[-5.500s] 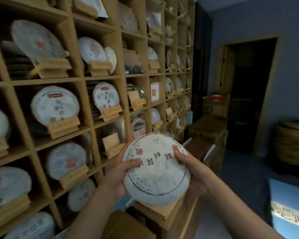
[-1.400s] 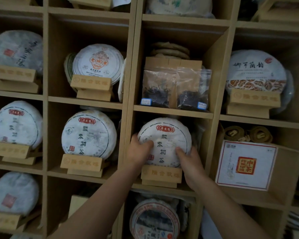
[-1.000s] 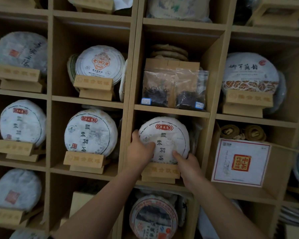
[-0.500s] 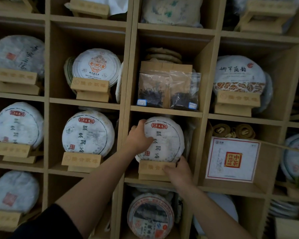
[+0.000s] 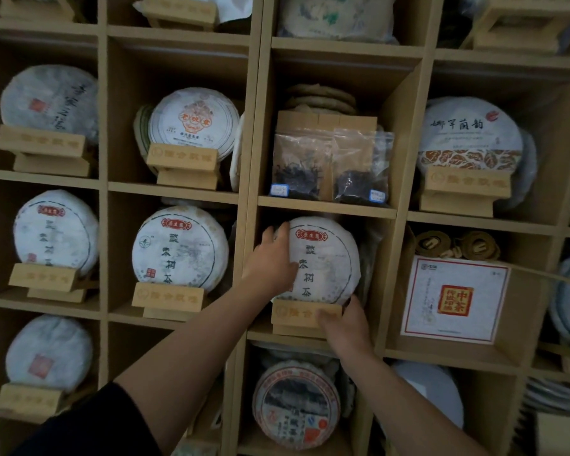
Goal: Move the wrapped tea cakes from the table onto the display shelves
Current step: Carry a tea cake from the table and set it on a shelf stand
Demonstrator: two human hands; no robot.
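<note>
Two bare forearms reach up and forward from the bottom of the head view, left one with a dark sleeve edge at the lower left. Right hand sits low at the front right corner of the wooden stand, fingers curled onto the stand's front lip and its right end, thumb side up near the cake's lower rim; probably steadying or nudging the stand so it sits square in the cubby. Left hand is higher, palm pressed on the left face of the wrapped tea cake, fingers reaching up over its upper-left rim, holding rather than pinching; likely keeping the disc upright and leaning back in the stand's slot so the red label faces out. The cake stands on edge in the stand, inside the centre compartment of the display shelf, already off the table. Neighbouring cubbies show the same pattern: a matching cake on its stand just left, and bagged loose tea in the cubby above. Placement looks nearly done; release pending.
</note>
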